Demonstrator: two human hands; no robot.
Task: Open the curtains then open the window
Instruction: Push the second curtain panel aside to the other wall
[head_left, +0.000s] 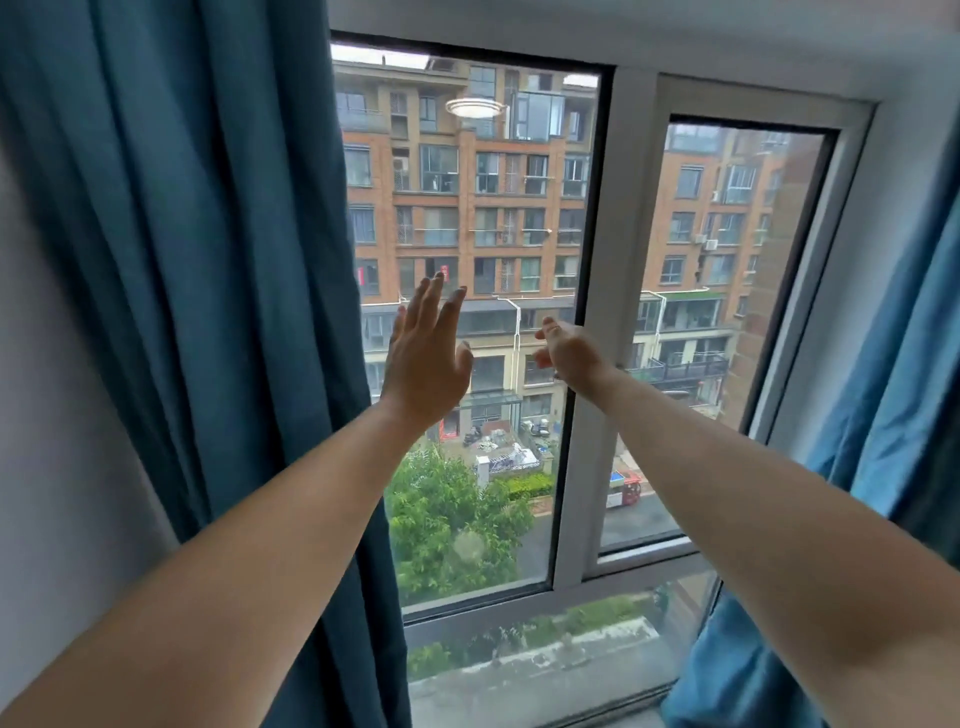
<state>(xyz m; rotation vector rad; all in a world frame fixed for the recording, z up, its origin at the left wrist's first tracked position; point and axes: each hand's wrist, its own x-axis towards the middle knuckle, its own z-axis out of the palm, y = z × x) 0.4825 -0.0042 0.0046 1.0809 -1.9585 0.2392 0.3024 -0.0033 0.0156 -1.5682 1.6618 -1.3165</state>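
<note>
Head view shows your 2 curtains already parted: the dark curtain (182, 260) is bunched left of the window (618, 260) and the lighter blue curtain (893, 415) sits at its right, so the glass is bare and within reach. Your left hand (426, 364) is released, fingers straight and spread, raised flat toward the left pane (467, 208), likely to push it sideways; I cannot tell if it touches. Your right hand (569, 353) is loosely curled, grasping nothing, just beside that pane's dark right edge, probably seeking purchase. The window looks closed, so step 2 is not yet done.
</note>
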